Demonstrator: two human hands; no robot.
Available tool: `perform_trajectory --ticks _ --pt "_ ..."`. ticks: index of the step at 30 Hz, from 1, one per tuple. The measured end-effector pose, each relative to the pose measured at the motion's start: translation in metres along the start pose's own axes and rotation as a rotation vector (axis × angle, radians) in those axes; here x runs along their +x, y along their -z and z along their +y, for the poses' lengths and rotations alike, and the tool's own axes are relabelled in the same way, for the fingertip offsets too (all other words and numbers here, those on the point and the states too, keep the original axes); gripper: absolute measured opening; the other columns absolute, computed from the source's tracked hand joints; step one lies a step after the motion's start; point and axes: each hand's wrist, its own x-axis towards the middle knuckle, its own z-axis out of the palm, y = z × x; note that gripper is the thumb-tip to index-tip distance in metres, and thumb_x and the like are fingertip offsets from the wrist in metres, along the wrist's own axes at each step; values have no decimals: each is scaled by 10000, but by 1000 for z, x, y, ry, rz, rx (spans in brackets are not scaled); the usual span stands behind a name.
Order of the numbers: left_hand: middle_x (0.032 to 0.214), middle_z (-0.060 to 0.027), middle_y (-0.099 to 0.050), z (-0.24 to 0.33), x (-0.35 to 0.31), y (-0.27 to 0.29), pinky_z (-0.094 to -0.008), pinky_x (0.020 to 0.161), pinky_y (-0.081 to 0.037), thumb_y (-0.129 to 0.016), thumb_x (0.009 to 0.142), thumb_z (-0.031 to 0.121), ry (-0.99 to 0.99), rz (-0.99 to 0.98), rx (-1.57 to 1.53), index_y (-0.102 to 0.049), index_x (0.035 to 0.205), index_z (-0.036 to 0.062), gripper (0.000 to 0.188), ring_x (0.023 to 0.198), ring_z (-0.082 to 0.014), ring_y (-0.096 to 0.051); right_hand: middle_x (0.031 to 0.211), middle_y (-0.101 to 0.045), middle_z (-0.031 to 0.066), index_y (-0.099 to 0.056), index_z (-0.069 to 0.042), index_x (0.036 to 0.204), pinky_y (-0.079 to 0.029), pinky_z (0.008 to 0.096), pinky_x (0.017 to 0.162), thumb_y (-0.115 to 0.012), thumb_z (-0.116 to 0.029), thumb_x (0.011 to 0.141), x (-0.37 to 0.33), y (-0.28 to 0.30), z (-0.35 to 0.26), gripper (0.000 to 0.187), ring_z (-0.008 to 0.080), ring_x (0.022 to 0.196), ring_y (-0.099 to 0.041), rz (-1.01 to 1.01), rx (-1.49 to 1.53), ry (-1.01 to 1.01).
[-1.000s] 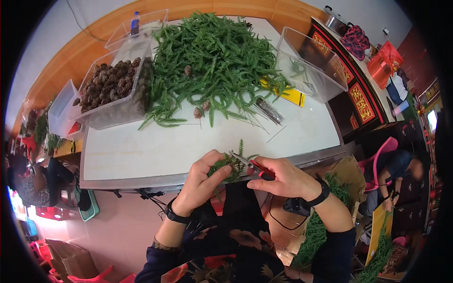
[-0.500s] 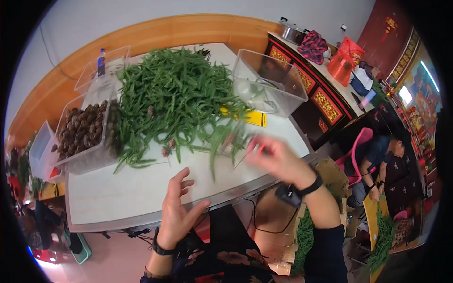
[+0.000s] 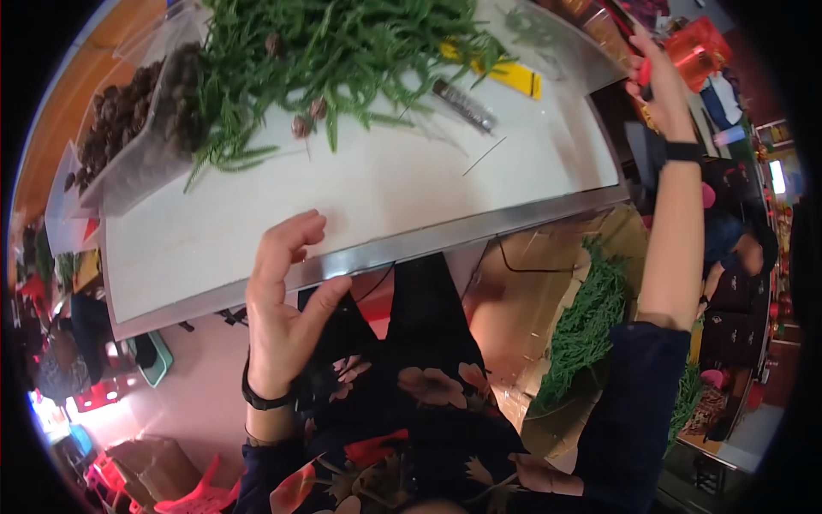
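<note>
A: Grips, L to R?

B: L grip (image 3: 284, 304): spread, thumb apart, nothing in it AFAICT, by the front edge of the desk (image 3: 385, 184). R grip (image 3: 666, 96): held out beyond desk's R end, fingers curled round the tool (image 3: 645, 73).

A: How'll the tool handle?

B: Only red & blk bits show, rest hidden by fingers, so best guess: fairly light, stiff, not fragile; smooth handle might slip a bit in a damp hand. Best hold's prob. the red part.

A: Containers, same order?

B: Tub (image 3: 128, 184), L of L grip & farther off: clear plastic, heaped w/ brown cones (image 3: 120, 116). Carton (image 3: 505, 300), R of L grip, on the body side of R grip: cardboard, green garland (image 3: 582, 325) inside. Box (image 3: 584, 67), just L of R grip: clear; greenery shows thru, can't tell if in or behind.

A: Loose stuff btwn grips?

B: Greens (image 3: 334, 51), big pile beyond L grip. Then dark pack (image 3: 463, 106), thin wire (image 3: 485, 157) nearer, yellow pack (image 3: 518, 79) closest to R grip.
</note>
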Motion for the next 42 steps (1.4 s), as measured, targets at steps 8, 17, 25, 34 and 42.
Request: perform_trajectory --ticks 8,17,25,34,42 --pt "1286 -119 -580 -30 -31 21 -337 990 -396 -731 769 88 240 50 55 -607 1193 22 447 1174 -228 -541 771 -536 -21 -607 -52 1118 -440 232 635 -727 -287 858 -90 -26 96 370 79 724 -535 -357 -705 229" --pt "1285 -121 -576 -34 -31 25 -325 1011 -384 -688 820 146 292 48 11 -615 1186 20 394 1186 -221 -530 1020 -577 112 -587 -2 1121 -478 323 796 -768 -227 819 -95 -49 140 418 217 886 -611 -312 -749 454" --pt "1158 -113 -638 6 9 44 -343 896 -455 -719 826 177 273 -48 364 -621 1152 12 378 1043 -226 -614 1088 -563 124 -582 -20 1158 -419 371 926 -748 -177 805 -86 -49 140 421 298 1094 -533 -373 -725 500" --pt "1001 -97 -674 -11 112 37 -384 768 -513 -656 814 82 -120 -260 843 -661 1061 53 249 898 -287 -664 1106 -586 124 -619 -67 1136 -427 383 901 -721 -180 814 -85 -55 128 357 320 1074 -541 -157 -931 718" --pt "900 -80 -644 -68 161 34 -407 683 -542 -664 774 95 -376 -391 1112 -681 1005 112 232 796 -285 -673 922 -650 130 -676 -32 953 -472 400 818 -707 -161 813 -106 -115 72 192 334 930 -600 -459 -601 663"
